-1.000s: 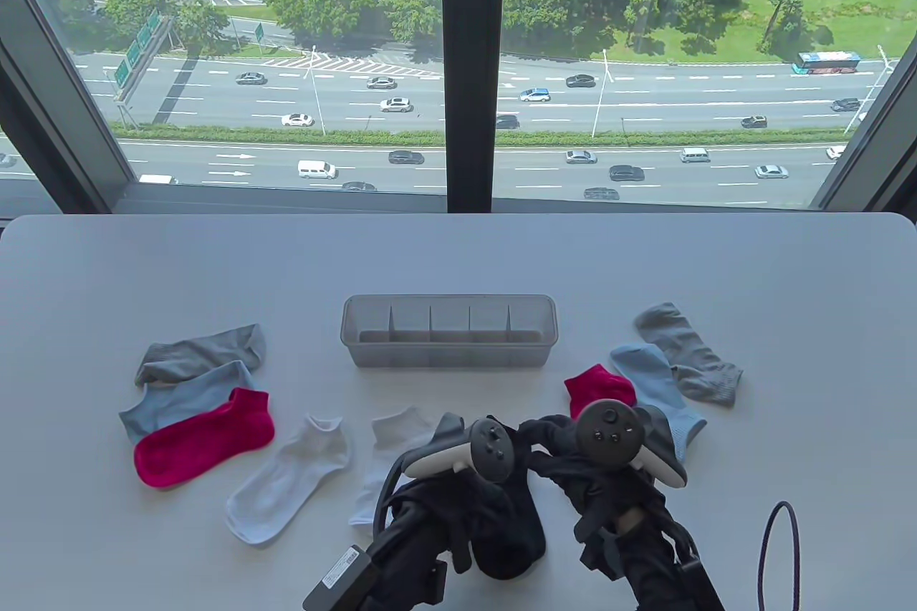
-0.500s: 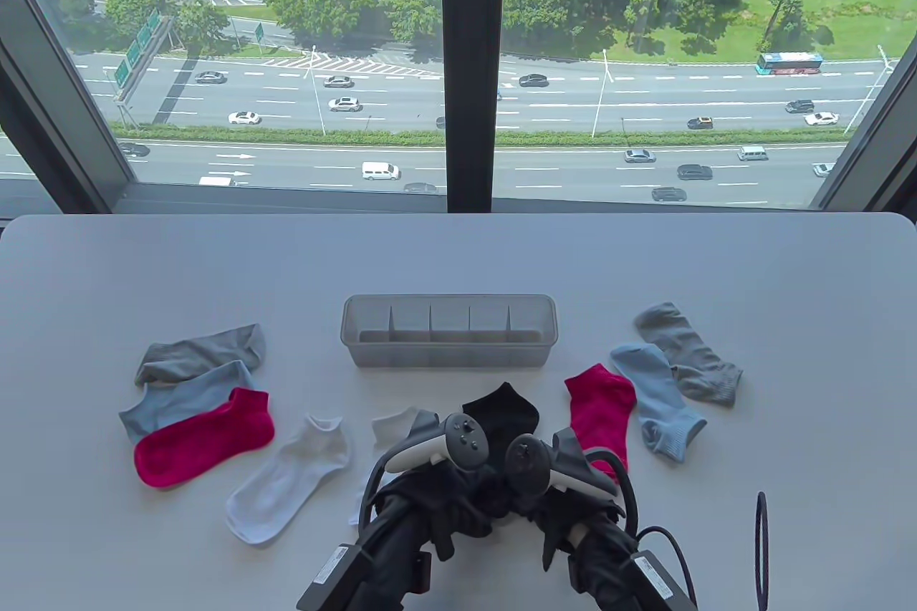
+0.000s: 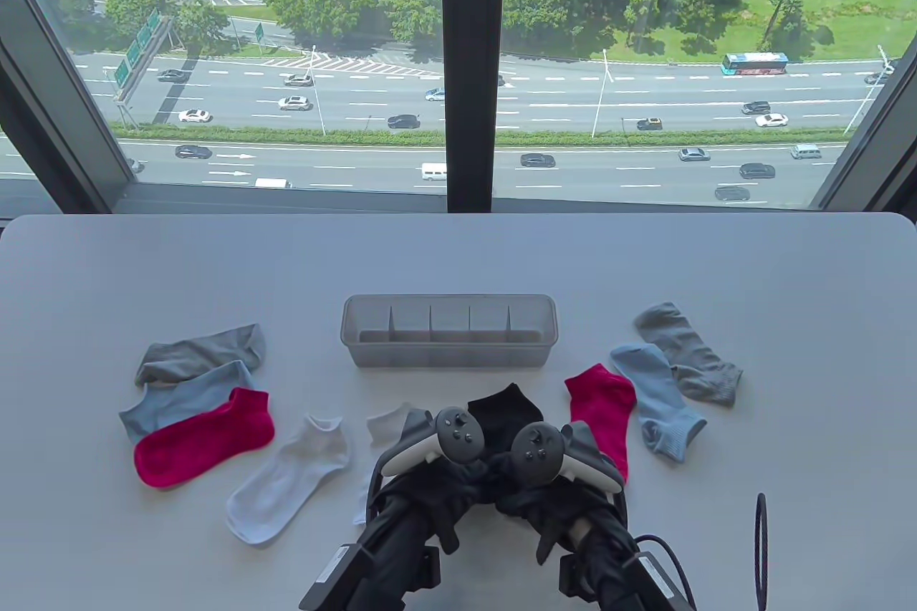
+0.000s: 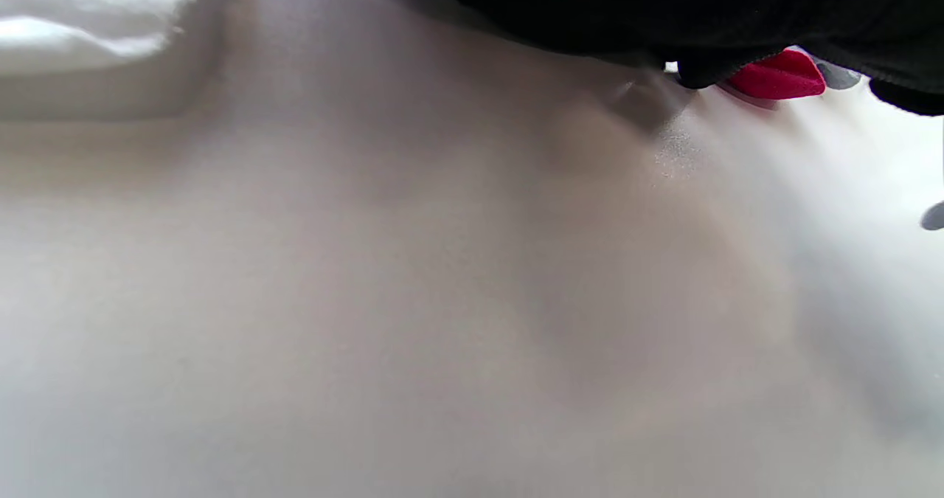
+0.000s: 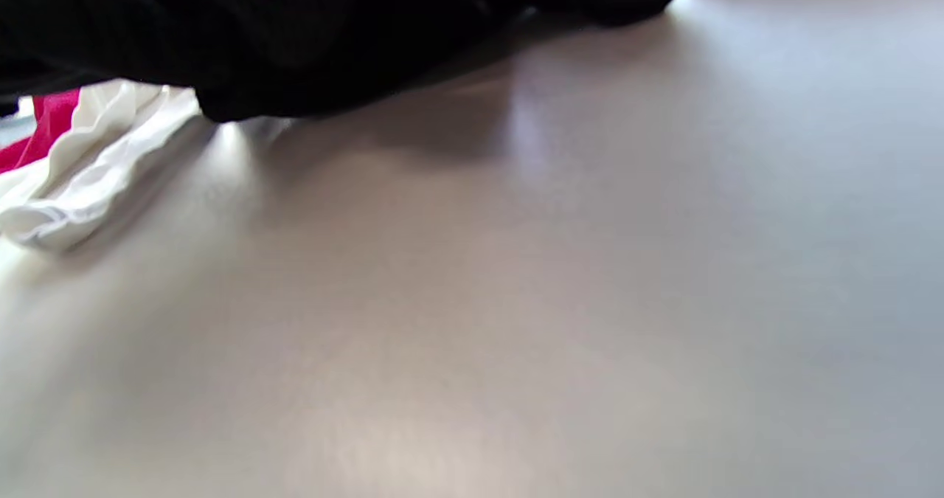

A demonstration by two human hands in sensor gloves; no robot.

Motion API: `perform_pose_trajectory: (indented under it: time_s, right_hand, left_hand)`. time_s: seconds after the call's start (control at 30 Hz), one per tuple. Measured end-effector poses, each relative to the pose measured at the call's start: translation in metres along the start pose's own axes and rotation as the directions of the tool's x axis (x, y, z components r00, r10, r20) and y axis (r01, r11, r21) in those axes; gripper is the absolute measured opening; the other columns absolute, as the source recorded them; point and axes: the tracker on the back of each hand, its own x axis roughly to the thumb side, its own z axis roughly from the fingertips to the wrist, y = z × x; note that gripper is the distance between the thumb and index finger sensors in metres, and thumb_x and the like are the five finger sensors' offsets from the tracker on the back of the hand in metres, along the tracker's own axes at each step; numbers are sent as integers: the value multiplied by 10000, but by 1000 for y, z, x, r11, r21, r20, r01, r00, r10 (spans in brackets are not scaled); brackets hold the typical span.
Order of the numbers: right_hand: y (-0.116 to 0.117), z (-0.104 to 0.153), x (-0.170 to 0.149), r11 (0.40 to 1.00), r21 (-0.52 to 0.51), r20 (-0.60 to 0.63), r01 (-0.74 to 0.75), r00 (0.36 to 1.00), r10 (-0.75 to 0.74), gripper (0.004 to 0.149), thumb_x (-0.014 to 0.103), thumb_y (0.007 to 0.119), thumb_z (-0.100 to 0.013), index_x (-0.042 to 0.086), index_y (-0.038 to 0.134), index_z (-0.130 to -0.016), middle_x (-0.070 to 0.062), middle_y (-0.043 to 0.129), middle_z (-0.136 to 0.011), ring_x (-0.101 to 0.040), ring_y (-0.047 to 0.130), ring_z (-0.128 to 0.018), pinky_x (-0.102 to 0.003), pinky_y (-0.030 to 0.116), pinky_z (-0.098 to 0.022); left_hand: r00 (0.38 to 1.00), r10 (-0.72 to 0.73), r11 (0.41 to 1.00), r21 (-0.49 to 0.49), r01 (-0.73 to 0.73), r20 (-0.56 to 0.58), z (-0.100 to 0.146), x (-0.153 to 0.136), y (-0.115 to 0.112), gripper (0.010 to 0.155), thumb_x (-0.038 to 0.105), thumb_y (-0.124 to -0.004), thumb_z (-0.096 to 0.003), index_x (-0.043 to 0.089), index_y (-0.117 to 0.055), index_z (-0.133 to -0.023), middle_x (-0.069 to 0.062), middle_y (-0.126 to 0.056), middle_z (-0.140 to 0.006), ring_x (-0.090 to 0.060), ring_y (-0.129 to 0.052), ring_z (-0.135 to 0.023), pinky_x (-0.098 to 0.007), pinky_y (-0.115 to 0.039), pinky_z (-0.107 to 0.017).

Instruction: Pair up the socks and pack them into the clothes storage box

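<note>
A black sock pair (image 3: 505, 410) lies stacked at the table's near centre, toe end pointing at the clear divided storage box (image 3: 449, 359). My left hand (image 3: 466, 473) and right hand (image 3: 513, 479) meet on its near end and grip the bunched fabric; the trackers hide most of the fingers. The wrist views show the black fabric (image 4: 664, 11) (image 5: 295, 33) low on the table. On the left lie a grey sock (image 3: 200, 353), a light blue sock (image 3: 186, 400), a pink sock (image 3: 204, 435) and two white socks (image 3: 286, 478) (image 3: 387, 423).
Right of the hands lie another pink sock (image 3: 602, 410), light blue sock (image 3: 659, 400) and grey sock (image 3: 688, 353). A dark cable loop (image 3: 761, 546) stands at the near right edge. The box has several compartments with nothing in them.
One second ago my right hand held a black sock lifted at the right. It has since laid it on the other black sock, and both hands have come together at the near end.
</note>
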Motion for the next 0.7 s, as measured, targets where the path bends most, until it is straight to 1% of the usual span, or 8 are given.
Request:
perform_pose_trajectory:
  time_s: [0.1,0.2,0.27,0.33,0.4,0.5,0.63,0.7]
  right_hand:
    - [-3,1,-8,995,13,-4,97,995,-97,401,338,626,-590,157,658,-947,-311,439,-1047,-464,529,-839,-532,568,-646]
    - [-4,2,-15,978,-19,-12,209,978,-209,407,342,571,-605,115,728,-904,-307,463,-1045,-469,531,-836,-538,568,-641]
    - [-4,2,-15,974,-26,-24,223,974,-224,415,344,564,-613,98,736,-900,-305,464,-1043,-468,529,-830,-537,565,-639]
    - [-3,1,-15,980,-31,-20,195,980,-196,530,360,643,-594,71,579,-1034,-310,451,-1046,-461,534,-829,-526,573,-638]
    - [-3,2,-14,983,50,10,177,984,-178,586,364,682,-588,164,449,-1086,-332,372,-1061,-475,480,-847,-535,534,-657]
    - [-3,1,-14,985,13,-1,174,985,-174,414,329,637,-596,167,658,-976,-321,400,-1059,-474,497,-843,-535,548,-652]
    - [-3,0,-14,982,-5,-21,191,981,-191,396,299,557,-617,91,689,-927,-299,428,-1044,-465,506,-831,-530,552,-645]
    - [-3,1,-15,972,-27,-31,233,972,-233,392,291,539,-631,55,720,-886,-293,463,-1030,-462,514,-827,-538,550,-640]
  left_hand:
    - [1000,22,1000,12,-22,-9,1,-1,1,658,374,-681,-583,279,-256,-1077,-12,-238,-1216,-355,-80,-1124,-676,-120,-739]
    - [1000,-19,991,136,20,-12,2,2,3,462,282,-642,-601,290,-468,-1029,-26,-386,-1201,-408,-204,-1131,-691,-177,-746]
    - [1000,-20,991,130,23,-19,2,4,3,417,267,-624,-610,227,-559,-1020,-33,-406,-1196,-415,-224,-1130,-693,-194,-747]
    - [1000,-26,990,137,28,-18,2,3,2,408,248,-594,-613,202,-577,-1018,-27,-408,-1196,-412,-226,-1131,-696,-192,-746]
    - [1000,-21,991,129,23,-14,2,2,2,413,240,-573,-614,189,-573,-1024,-26,-395,-1199,-410,-213,-1132,-697,-187,-745]
    - [1000,-19,992,126,19,-7,2,3,2,415,242,-553,-617,178,-573,-1027,-39,-392,-1199,-412,-214,-1131,-699,-188,-744]
    - [998,-55,994,96,56,-11,2,8,-1,557,328,-612,-607,223,-358,-1091,-68,-348,-1208,-412,-209,-1134,-704,-162,-740]
    - [996,-91,988,120,93,-19,1,11,-2,473,265,-584,-613,227,-459,-1067,-35,-386,-1201,-403,-238,-1140,-706,-170,-745]
